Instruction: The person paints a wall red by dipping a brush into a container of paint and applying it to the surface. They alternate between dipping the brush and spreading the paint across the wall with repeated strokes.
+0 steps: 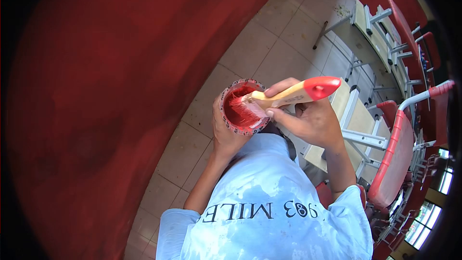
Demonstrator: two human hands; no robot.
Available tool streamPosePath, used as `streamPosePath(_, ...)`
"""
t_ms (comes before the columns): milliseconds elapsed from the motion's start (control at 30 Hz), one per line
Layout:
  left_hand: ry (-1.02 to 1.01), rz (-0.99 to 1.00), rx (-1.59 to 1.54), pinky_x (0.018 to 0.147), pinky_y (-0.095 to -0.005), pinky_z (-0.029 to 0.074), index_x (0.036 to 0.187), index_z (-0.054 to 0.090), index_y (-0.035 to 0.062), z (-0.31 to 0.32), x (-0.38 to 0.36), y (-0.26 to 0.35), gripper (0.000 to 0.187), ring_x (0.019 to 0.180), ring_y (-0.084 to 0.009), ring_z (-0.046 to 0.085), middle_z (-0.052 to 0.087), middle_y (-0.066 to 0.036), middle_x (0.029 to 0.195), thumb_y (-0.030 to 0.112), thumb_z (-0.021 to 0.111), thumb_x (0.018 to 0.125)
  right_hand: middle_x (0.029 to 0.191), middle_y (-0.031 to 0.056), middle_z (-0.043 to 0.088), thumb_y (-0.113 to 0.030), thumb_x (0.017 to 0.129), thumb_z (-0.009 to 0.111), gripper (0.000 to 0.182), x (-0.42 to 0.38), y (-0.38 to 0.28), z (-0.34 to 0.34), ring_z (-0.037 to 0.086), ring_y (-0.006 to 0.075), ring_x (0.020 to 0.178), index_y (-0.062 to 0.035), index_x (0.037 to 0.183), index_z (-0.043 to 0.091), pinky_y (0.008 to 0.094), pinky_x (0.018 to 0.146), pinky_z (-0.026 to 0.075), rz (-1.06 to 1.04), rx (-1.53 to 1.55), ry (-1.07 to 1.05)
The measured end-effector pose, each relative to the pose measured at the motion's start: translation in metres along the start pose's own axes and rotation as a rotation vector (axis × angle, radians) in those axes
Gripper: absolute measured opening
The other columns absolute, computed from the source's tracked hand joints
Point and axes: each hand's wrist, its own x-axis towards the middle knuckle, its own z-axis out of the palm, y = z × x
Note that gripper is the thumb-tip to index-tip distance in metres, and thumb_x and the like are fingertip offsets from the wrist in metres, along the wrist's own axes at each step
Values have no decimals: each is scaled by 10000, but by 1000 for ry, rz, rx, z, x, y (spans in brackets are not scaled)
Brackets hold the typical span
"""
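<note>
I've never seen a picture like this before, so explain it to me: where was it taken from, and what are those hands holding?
There is no machine here, just a person working with two bare hands. The single picture comes from a camera worn on their head, looking forward and down, so their pale blue T-shirt with dark lettering fills the bottom. The left hand holds a round container with a speckled rim, red paint inside. The right hand holds a paintbrush with a wooden, red-ended handle, its reddened bristles inside the container's mouth. On the left is a large red wall. On the pale tiled floor, to the right, stand red chairs with grey metal frames. The curved edges look like a wide-angle lens effect.
</note>
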Motion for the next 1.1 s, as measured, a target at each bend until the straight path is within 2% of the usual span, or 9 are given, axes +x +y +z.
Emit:
streamPosePath(100,-12,16,4,881,-338,425,1203,322,8,2,7,4,786,1038,-225,520,502,-138,1145,104,799,586,846,69,610,28,728,612,237,-3,1,-4,610,120,758,11,959,560,241,655,496,206,183,136)
streamPosePath(200,-32,48,-165,871,-323,438,1172,353,13,7,17,8,724,1014,-195,532,512,-127,1135,102,795,606,832,57,591,21,730,637,250,-9,13,-2,581,81,690,1,961,544,193,576,474,281,310,214)
streamPosePath(267,-30,25,-126,879,-328,434,1181,348,17,5,17,-1,748,1030,-193,524,506,-125,1149,120,804,596,805,43,581,23,728,649,261,-14,18,1,554,59,628,-9,961,537,176,506,449,297,343,240)
streamPosePath(433,-42,35,-86,880,-330,426,1192,352,10,-11,22,-5,775,1033,-220,530,511,-134,1150,104,807,572,836,83,588,45,744,611,256,-15,29,15,573,82,673,8,973,503,176,448,450,247,458,288)
streamPosePath(600,-117,-85,-19,878,-332,427,1197,353,19,-25,28,-19,794,1028,-209,531,513,-122,1143,119,810,556,848,91,576,37,735,628,288,-14,50,28,575,95,686,6,977,474,191,415,459,304,669,370)
streamPosePath(800,-133,-244,-126,853,-312,437,1113,466,18,-26,57,0,615,969,-177,547,548,-86,1069,35,768,578,854,82,560,23,730,632,293,7,82,32,577,109,710,-25,957,454,200,397,468,437,1014,375)
streamPosePath(900,-125,-236,24,840,-312,444,1100,478,17,-32,75,-27,610,959,-178,549,553,-80,1055,31,772,566,875,71,567,-5,744,623,298,31,98,29,578,111,728,-38,991,459,201,410,465,488,1156,360)
streamPosePath(1000,-81,-150,140,836,-323,455,1216,373,33,-27,85,-32,727,1009,-193,521,496,-88,1131,55,762,602,909,63,579,-20,752,612,336,43,117,28,574,107,769,-27,1058,475,213,456,466,526,1235,325)
streamPosePath(1100,-117,-145,336,846,-325,446,1246,323,37,-32,101,-58,794,1015,-192,505,456,-94,1150,76,764,587,926,65,587,-17,749,614,347,60,145,29,573,113,781,-14,1072,485,234,482,468,496,1332,295)
